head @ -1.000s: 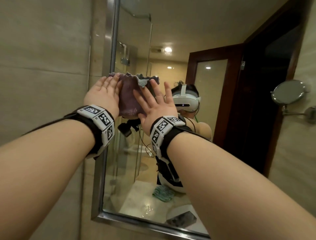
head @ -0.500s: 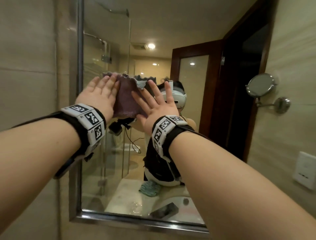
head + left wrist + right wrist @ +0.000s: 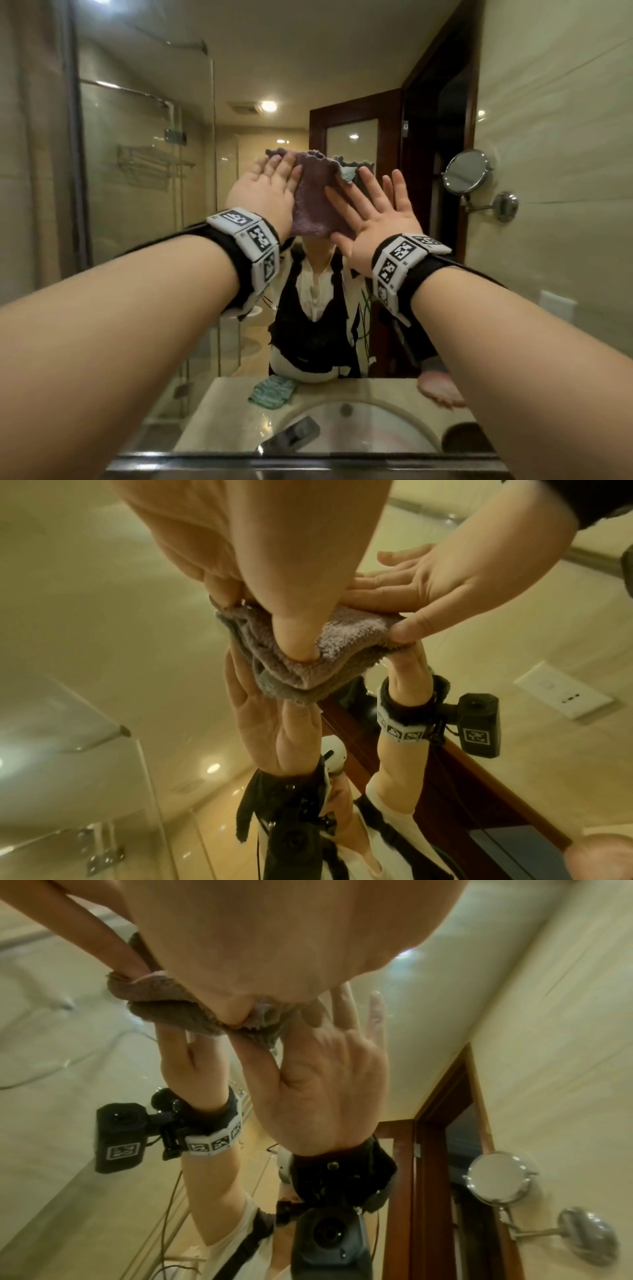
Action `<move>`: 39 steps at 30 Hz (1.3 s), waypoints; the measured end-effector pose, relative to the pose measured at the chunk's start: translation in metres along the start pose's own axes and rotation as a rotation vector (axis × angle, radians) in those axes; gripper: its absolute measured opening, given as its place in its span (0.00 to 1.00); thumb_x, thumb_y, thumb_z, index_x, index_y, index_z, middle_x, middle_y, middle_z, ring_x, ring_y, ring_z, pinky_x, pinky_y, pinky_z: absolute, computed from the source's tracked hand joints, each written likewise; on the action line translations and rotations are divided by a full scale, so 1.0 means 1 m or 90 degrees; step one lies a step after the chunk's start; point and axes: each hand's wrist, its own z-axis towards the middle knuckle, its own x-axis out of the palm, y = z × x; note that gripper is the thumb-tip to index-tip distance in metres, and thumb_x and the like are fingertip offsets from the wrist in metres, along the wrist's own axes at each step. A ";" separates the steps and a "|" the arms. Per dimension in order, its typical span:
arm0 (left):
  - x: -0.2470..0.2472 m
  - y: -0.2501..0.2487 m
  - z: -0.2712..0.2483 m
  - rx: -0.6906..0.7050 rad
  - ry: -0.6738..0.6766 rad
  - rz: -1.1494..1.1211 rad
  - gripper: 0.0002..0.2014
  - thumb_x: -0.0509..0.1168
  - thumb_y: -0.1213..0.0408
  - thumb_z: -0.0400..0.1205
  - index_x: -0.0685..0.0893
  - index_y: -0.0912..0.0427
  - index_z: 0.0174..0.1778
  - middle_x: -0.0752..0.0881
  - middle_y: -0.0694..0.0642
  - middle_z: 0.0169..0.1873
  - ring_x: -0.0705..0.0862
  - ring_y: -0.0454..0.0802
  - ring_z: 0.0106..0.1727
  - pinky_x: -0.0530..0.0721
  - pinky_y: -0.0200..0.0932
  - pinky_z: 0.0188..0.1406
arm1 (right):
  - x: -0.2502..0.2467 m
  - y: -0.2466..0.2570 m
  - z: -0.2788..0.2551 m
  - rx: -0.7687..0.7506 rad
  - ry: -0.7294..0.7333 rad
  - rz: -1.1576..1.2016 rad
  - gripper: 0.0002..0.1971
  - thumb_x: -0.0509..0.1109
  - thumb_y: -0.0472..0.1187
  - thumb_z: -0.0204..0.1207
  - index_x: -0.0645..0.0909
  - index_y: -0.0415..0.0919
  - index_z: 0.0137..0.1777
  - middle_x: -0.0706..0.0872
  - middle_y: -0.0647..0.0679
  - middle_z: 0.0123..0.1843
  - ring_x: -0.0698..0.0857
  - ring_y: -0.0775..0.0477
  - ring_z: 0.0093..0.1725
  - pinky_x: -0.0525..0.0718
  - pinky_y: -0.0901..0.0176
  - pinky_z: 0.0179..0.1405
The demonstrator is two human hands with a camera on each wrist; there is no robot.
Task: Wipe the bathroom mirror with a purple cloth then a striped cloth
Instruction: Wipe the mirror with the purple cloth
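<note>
A folded purple cloth (image 3: 313, 198) lies flat against the bathroom mirror (image 3: 147, 212) at head height. My left hand (image 3: 269, 186) presses its left side with straight fingers. My right hand (image 3: 375, 209) presses its right side, palm flat and fingers spread. In the left wrist view my left thumb sits on the purple cloth (image 3: 342, 642) and the right hand (image 3: 441, 588) lies beside it, thumb at the cloth's corner. The right wrist view shows the cloth (image 3: 161, 1001) under my right palm (image 3: 274, 934). A teal striped cloth (image 3: 272, 390) appears reflected, lying on the counter.
A round shaving mirror (image 3: 467, 173) on a swing arm sticks out from the right wall, with a wall socket (image 3: 556, 305) lower down. The reflection shows the sink basin (image 3: 359, 431), a dark flat object on the counter, a glass shower screen and a wooden door frame.
Both hands have slid the purple cloth to the right, away from the mirror's left frame toward its middle. The hands stay flat on it.
</note>
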 end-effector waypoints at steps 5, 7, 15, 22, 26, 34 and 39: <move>-0.025 -0.018 0.014 -0.001 -0.005 -0.023 0.33 0.42 0.52 0.87 0.33 0.64 0.80 0.34 0.61 0.80 0.39 0.56 0.82 0.37 0.51 0.81 | 0.000 -0.028 -0.001 0.030 0.007 0.014 0.32 0.37 0.64 0.80 0.27 0.58 0.78 0.29 0.55 0.81 0.27 0.45 0.79 0.24 0.33 0.73; -0.028 -0.020 0.017 -0.012 -0.001 -0.027 0.33 0.42 0.53 0.87 0.34 0.64 0.80 0.34 0.61 0.80 0.39 0.56 0.82 0.38 0.51 0.81 | -0.001 -0.030 0.000 0.030 0.010 0.018 0.32 0.37 0.64 0.80 0.27 0.57 0.78 0.28 0.55 0.81 0.27 0.45 0.79 0.23 0.33 0.72; -0.026 -0.017 0.023 -0.023 0.006 -0.046 0.32 0.40 0.52 0.87 0.34 0.65 0.80 0.34 0.61 0.80 0.40 0.56 0.82 0.37 0.50 0.79 | -0.009 -0.019 0.007 0.015 -0.022 0.026 0.32 0.39 0.60 0.81 0.27 0.55 0.78 0.27 0.54 0.80 0.27 0.42 0.79 0.21 0.37 0.70; -0.010 0.020 0.026 -0.085 0.026 -0.055 0.32 0.40 0.53 0.87 0.34 0.66 0.80 0.33 0.62 0.80 0.40 0.56 0.82 0.37 0.50 0.79 | -0.033 0.019 0.033 -0.008 -0.046 0.023 0.33 0.41 0.60 0.81 0.28 0.55 0.79 0.29 0.53 0.81 0.28 0.41 0.79 0.24 0.35 0.73; 0.004 0.053 0.024 -0.107 0.038 -0.044 0.31 0.39 0.56 0.87 0.34 0.67 0.80 0.34 0.62 0.80 0.40 0.56 0.82 0.37 0.50 0.79 | -0.048 0.047 0.051 -0.025 -0.060 0.015 0.33 0.41 0.60 0.81 0.28 0.54 0.79 0.29 0.53 0.82 0.28 0.40 0.79 0.23 0.35 0.70; 0.045 0.131 0.011 -0.183 0.073 -0.046 0.34 0.42 0.53 0.87 0.34 0.68 0.80 0.35 0.63 0.80 0.40 0.56 0.82 0.37 0.49 0.79 | -0.082 0.125 0.095 -0.075 -0.088 -0.010 0.33 0.42 0.60 0.81 0.31 0.54 0.80 0.32 0.52 0.83 0.30 0.39 0.80 0.27 0.30 0.73; 0.075 0.174 0.002 -0.215 0.086 -0.064 0.29 0.38 0.57 0.87 0.35 0.67 0.80 0.35 0.61 0.81 0.40 0.55 0.82 0.37 0.48 0.79 | -0.094 0.178 0.113 -0.088 -0.104 0.025 0.33 0.43 0.60 0.81 0.30 0.54 0.80 0.32 0.52 0.83 0.29 0.39 0.79 0.25 0.30 0.70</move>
